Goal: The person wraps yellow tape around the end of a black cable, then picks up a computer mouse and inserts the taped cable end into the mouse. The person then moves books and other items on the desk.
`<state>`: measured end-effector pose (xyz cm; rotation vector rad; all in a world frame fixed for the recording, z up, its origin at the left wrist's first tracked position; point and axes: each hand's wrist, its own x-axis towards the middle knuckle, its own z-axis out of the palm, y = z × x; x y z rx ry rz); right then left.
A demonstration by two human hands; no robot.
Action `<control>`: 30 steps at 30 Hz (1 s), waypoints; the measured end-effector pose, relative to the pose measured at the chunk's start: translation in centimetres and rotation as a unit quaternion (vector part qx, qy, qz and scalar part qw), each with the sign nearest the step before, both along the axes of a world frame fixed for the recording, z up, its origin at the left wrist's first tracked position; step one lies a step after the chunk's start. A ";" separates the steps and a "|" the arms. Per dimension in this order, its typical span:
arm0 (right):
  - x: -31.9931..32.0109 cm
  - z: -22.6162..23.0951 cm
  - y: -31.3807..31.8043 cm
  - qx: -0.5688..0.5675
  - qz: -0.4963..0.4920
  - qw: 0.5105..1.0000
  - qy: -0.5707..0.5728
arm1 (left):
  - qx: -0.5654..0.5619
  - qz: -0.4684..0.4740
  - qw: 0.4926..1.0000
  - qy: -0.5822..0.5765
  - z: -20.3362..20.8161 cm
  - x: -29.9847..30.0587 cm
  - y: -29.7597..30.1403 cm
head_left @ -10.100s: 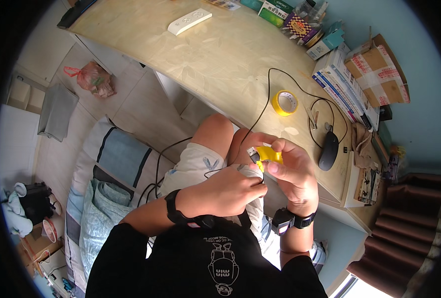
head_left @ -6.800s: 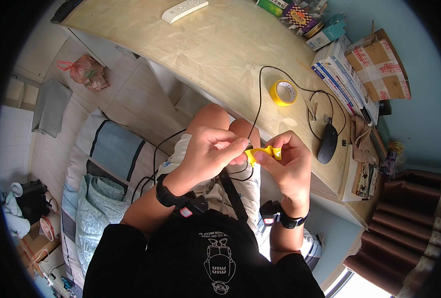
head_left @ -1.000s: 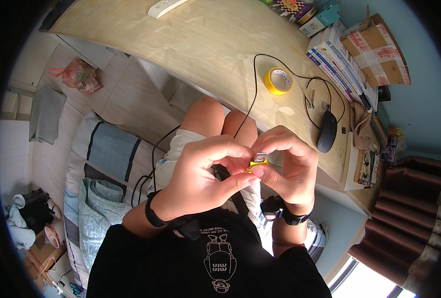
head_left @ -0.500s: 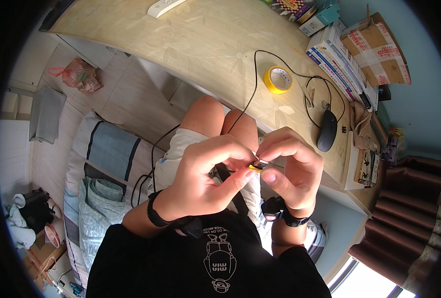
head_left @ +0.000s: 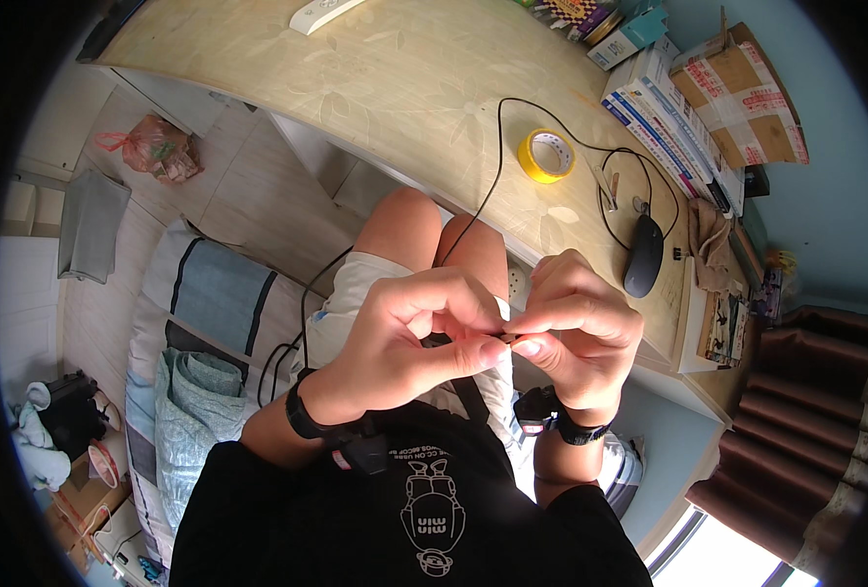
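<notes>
Over my lap, my left hand (head_left: pixel 414 338) and my right hand (head_left: pixel 580 333) meet fingertip to fingertip. Both are closed in a pinch, thumb against index finger. Between them sits a tiny dark piece (head_left: pixel 509 338), almost wholly covered by the fingers; its kind cannot be made out. A thin black cable (head_left: pixel 498 166) runs off the desk and passes over my legs behind the left hand; whether it joins the pinched piece is hidden. On the desk beyond my right hand lie a black computer mouse (head_left: pixel 644 256) and a roll of yellow tape (head_left: pixel 542 177).
The pale desk (head_left: pixel 385 108) spans the far side, its edge just beyond my knees. Books (head_left: pixel 664 122) and a taped cardboard box (head_left: pixel 742 98) stand at the back right. A bed (head_left: pixel 223 293) lies to the left, a tied plastic bag (head_left: pixel 160 152) on the floor.
The fingertips have closed further round the small piece; its yellow and silvery parts, visible before, are now hidden. My right hand has shifted slightly right.
</notes>
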<state>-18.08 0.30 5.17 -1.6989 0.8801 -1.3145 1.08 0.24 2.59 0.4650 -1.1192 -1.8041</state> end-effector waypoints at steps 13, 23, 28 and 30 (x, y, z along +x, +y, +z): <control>0.1 -0.3 -0.2 0.004 0.040 0.999 -0.016 | 0.143 -0.120 0.981 0.049 -0.5 0.8 -0.9; 0.4 -0.4 -0.2 0.028 0.023 0.998 -0.045 | 0.083 -0.103 0.991 0.035 0.7 1.5 -1.0; 0.4 -0.3 -0.1 0.045 0.021 0.997 -0.052 | 0.068 -0.106 0.992 -0.001 1.0 1.8 -1.1; 0.4 -0.3 0.0 0.047 0.021 0.997 -0.053 | 0.073 -0.108 0.991 0.004 1.0 1.8 -1.1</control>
